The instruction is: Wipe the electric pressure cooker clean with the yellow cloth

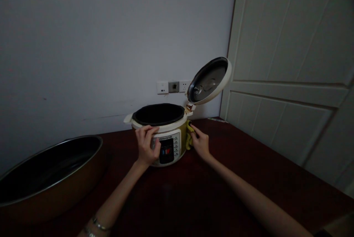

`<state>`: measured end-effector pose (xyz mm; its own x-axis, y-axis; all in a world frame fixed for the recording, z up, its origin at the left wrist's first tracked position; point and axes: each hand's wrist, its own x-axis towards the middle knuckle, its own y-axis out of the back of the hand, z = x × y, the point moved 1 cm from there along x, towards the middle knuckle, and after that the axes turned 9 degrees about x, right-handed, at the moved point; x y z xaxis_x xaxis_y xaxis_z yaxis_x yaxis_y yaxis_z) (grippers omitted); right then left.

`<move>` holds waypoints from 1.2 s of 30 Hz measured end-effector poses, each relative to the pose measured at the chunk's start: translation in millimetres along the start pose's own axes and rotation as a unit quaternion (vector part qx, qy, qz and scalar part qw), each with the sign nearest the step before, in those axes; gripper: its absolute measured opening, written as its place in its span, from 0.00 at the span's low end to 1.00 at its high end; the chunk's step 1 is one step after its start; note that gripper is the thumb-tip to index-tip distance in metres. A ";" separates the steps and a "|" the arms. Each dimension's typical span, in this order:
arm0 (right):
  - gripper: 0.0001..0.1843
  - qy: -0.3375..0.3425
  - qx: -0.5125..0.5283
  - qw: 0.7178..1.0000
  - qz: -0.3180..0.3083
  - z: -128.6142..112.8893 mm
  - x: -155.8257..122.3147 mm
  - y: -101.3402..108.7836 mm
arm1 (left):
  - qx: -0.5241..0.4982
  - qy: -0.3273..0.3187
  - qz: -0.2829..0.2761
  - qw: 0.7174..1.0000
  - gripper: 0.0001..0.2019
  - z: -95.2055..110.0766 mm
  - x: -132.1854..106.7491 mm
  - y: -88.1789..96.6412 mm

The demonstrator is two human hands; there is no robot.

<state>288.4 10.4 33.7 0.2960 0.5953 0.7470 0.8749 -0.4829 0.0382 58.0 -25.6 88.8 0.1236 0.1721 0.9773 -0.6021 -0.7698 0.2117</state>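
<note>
A person's left grip point(146, 144) is curling over the front rim of an electric pressure cooker point(170, 133) on the dark red counter point(235, 170), while the right grip point(200, 142) is pinching a yellow cloth point(189, 136) at its right side.

An electric pressure cooker point(173, 148) is positioned on the tabletop point(229, 163), in front of a wall point(96, 45). An inner pot point(158, 114) is seated in the cooker, and a lid point(209, 81) is raised on a hinge at its rear right. A socket panel point(173, 86) is mounted on the wall behind the cooker. A wide basin point(47, 170) is placed on the tabletop to the left of the cooker, well apart from it. A door point(284, 82) is located to the right of the tabletop. The left hand point(146, 144) is placed on the cooker's front rim, partly over the control panel point(166, 150). The right hand point(200, 143) is placed at the cooker's right side, touching a cloth point(188, 137) that hangs there.
</note>
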 end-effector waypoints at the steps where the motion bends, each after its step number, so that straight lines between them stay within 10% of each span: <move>1: 0.20 0.007 0.000 1.000 0.007 -5.7 7.7 -0.8 | 0.000 0.001 0.000 1.000 0.15 0.1 0.1 0.1; 10: 0.19 -0.029 0.011 0.999 -0.017 23.9 -30.4 -0.4 | 0.004 -0.013 0.006 1.000 0.15 -0.1 0.3 -0.5; 18: 0.20 0.020 0.034 0.999 0.035 -15.5 13.1 -4.0 | 0.010 -0.018 0.007 1.000 0.16 -1.0 0.9 0.4; 23: 0.20 -0.022 0.023 0.999 0.015 12.3 -17.1 -3.1 | 0.014 -0.027 -0.014 0.999 0.15 -2.3 6.0 4.5; 36: 0.20 0.010 0.037 0.999 0.016 -1.9 -6.9 -1.3 | 0.043 -0.261 -0.044 0.964 0.24 -6.1 -2.8 5.7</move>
<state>284.5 5.8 29.7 0.3168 0.5667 0.7606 0.8911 -0.4525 -0.0340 49.5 -26.7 87.2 0.5640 -0.0755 0.8223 -0.5067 -0.8180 0.2724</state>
